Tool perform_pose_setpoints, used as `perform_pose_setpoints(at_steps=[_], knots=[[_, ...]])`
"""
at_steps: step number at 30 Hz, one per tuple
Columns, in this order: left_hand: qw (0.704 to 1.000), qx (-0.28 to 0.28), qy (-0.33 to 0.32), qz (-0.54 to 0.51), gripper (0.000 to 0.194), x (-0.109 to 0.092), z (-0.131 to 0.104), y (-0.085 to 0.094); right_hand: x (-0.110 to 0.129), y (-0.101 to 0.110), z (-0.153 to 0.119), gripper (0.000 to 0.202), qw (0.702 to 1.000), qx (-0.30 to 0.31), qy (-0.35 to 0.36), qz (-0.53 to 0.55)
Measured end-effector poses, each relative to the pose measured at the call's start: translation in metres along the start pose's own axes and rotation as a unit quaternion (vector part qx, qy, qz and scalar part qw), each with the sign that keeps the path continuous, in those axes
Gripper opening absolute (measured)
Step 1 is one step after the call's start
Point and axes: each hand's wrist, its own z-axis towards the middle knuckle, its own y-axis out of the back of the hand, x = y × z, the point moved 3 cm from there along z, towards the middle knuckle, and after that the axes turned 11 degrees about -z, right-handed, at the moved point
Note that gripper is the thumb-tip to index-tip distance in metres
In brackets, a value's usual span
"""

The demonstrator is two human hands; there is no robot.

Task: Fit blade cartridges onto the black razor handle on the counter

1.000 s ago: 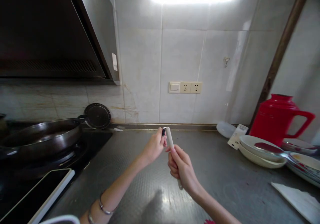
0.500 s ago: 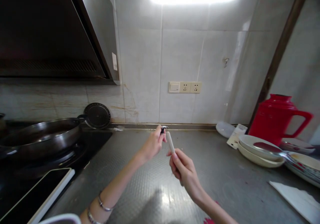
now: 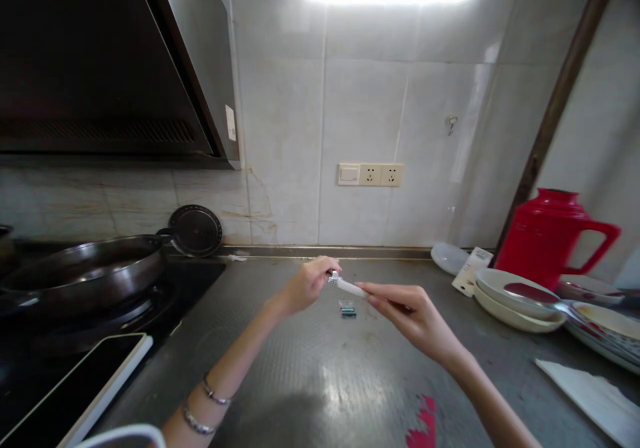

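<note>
Over the middle of the metal counter, my left hand point(image 3: 311, 284) is closed in a pinch on a small silver piece point(image 3: 334, 276), largely covered by the fingers. My right hand point(image 3: 413, 311) grips a slim white stick point(image 3: 353, 288) between thumb and fingers. The stick lies nearly level, its left end up against the silver piece; I cannot tell whether the two are joined. On the counter just below them are small clear and dark green pieces point(image 3: 348, 309), too small to name.
To the left, a steel pan point(image 3: 100, 268) sits on the black stove, with a phone-like slab point(image 3: 75, 395) in front. At right stand a red thermos jug point(image 3: 545, 235), stacked white dishes point(image 3: 520, 301) and a white sheet point(image 3: 590, 395). A red patch point(image 3: 423, 425) marks the near counter.
The white stick has turned from upright to nearly level, and its end now meets the silver piece. My right hand has shifted right and up, uncovering the small pieces on the counter.
</note>
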Motion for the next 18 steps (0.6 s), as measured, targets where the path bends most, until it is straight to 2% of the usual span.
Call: perform_pose_setpoints(at_steps=[4,8,13,18], knots=[[0.999,0.043,0.013,-0.012,0.028,-0.005,-0.001,-0.001,-0.008,0.008,0.009,0.033,1.000,-0.010,-0.010,-0.010],[0.998,0.061,0.019,-0.026,0.027,-0.010,0.000,0.000,-0.009,0.010,0.016,0.029,0.997,0.081,0.005,-0.012],[0.995,0.061,0.054,-0.058,0.026,-0.016,0.001,0.003,-0.005,0.022,0.024,0.033,0.995,0.097,-0.006,0.003],[0.994,0.069,0.048,-0.066,0.023,-0.024,0.002,0.005,0.001,0.019,0.025,0.036,0.983,0.180,0.013,0.039]])
